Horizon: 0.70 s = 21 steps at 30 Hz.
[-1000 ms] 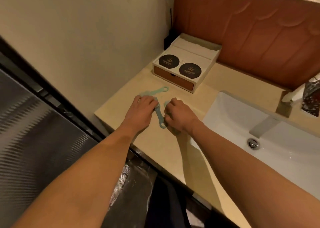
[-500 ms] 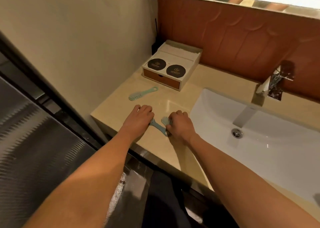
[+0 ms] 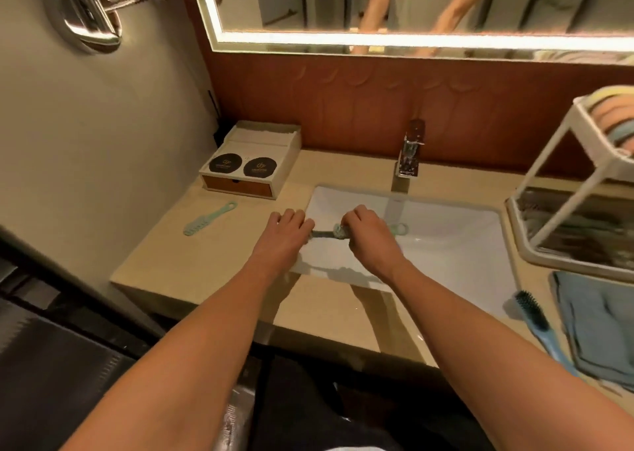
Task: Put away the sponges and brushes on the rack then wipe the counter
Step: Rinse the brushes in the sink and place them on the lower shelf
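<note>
The fingers of the left hand were curled down and clamped on one end of a teal brush, and the fingers of the right hand were closed round a mint brush, whose ring end stuck out past the knuckles. Both hands were held over the sink, well apart from the white rack at the right end of the worktop. The step in hand seemed to be the carrying of brushes to the rack. The wiping had not begun, because the blue cloth lay folded below the rack. I think the next move called for a reach to the right and a free place on a tier, since sponges already filled the upper one. Two more things waited on the worktop: a pale comb-like brush to the left and a blue brush just beside the cloth. The picture was blurred, so I could not tell where the teal brush ended and the mint one began between the hands. The rack and the cloth were cut off by the right edge, and the lower tier showed only dark reflections.
</note>
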### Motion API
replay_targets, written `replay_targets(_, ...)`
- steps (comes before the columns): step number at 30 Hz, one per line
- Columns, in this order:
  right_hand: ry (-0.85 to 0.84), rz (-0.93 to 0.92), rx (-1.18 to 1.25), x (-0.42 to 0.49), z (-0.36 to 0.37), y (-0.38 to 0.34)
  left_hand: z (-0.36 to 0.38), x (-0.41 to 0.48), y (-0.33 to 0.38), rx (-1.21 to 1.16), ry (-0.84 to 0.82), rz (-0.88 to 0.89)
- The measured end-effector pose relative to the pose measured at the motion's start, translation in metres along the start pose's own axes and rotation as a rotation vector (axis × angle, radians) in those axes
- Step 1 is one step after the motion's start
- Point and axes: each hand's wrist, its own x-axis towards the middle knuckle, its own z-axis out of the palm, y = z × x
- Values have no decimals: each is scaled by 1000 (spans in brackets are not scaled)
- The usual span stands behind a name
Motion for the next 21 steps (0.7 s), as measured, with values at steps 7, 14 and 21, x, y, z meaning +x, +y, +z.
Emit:
replay_targets(7, 73, 157, -93, -51, -51, 81, -30, 53, 86, -52, 111, 94)
replay_targets(14, 93, 297, -75, -103, -76, 157, -48, 100, 167, -199, 131, 119)
replay_targets(21, 131, 416, -144, -138, -86, 216, -56, 150, 223, -305, 122, 131)
